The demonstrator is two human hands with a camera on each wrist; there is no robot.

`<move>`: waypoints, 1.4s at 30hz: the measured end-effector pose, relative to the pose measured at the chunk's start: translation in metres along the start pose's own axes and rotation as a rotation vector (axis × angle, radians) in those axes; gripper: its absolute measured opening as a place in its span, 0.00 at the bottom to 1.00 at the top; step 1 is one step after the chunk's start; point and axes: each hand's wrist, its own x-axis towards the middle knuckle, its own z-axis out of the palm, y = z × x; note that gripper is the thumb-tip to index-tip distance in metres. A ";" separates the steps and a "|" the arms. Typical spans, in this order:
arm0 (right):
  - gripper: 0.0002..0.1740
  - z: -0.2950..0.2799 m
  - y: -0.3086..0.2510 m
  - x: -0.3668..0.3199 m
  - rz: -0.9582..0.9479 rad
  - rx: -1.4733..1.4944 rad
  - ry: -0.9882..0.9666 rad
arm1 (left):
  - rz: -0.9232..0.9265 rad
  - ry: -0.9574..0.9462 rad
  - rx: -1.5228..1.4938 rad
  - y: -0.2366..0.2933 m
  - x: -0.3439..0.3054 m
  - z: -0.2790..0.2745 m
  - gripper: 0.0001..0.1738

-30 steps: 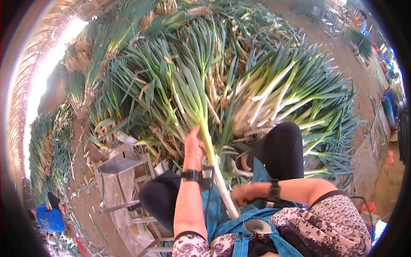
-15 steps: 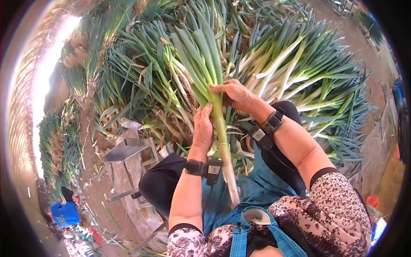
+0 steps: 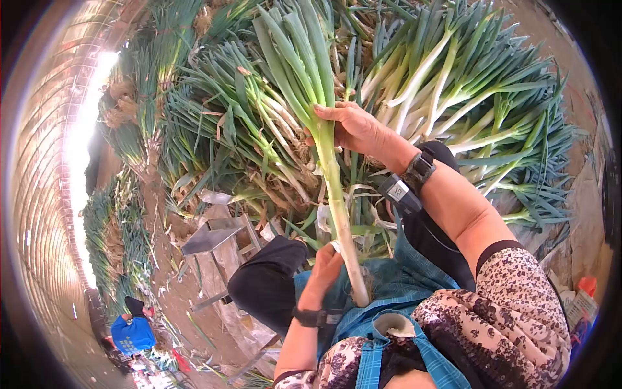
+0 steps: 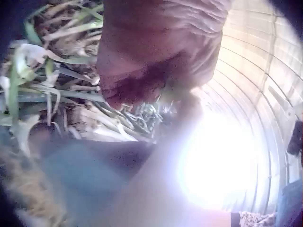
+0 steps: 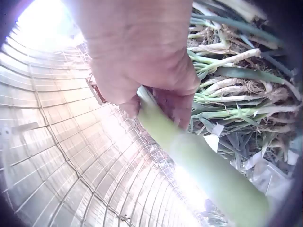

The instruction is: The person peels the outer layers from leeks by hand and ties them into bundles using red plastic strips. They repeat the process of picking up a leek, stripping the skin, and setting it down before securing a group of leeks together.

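Note:
A long, thick green onion [image 3: 337, 194] slants across the head view, leaves up and pale root end over the lap. My right hand [image 3: 355, 129] grips it just under the leaf fan, thumb across the front; in the right wrist view the fingers curl round the stalk [image 5: 203, 170]. Lower down, beside the white part, my left hand [image 3: 324, 269] has curled fingers with a pale strip of onion skin [image 3: 335, 246] at the fingertips. The left wrist view shows that hand [image 4: 156, 52] closed, much of its grip hidden by glare.
Trimmed-looking white-stemmed onions [image 3: 453, 97] lie piled at the right, rougher rooty ones [image 3: 272, 129] ahead and left. A small metal stool [image 3: 210, 240] stands by the left knee. A blue apron [image 3: 389, 279] covers the lap. A blue bag [image 3: 133, 334] sits lower left.
My right hand came up from the lap to the leaf base and grips there. My left hand left the upper stalk and moved down toward the root end, with a pale strip at its fingers.

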 end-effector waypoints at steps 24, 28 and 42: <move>0.19 0.004 0.012 0.000 -0.165 -0.175 0.047 | 0.485 0.396 0.169 0.148 0.090 0.001 0.10; 0.21 0.003 0.018 0.001 -0.281 -0.361 0.068 | 0.560 0.448 0.255 0.134 0.098 0.009 0.10; 0.18 0.009 0.046 0.005 -0.191 -0.591 -0.023 | 1.042 0.411 1.076 0.091 0.047 0.008 0.06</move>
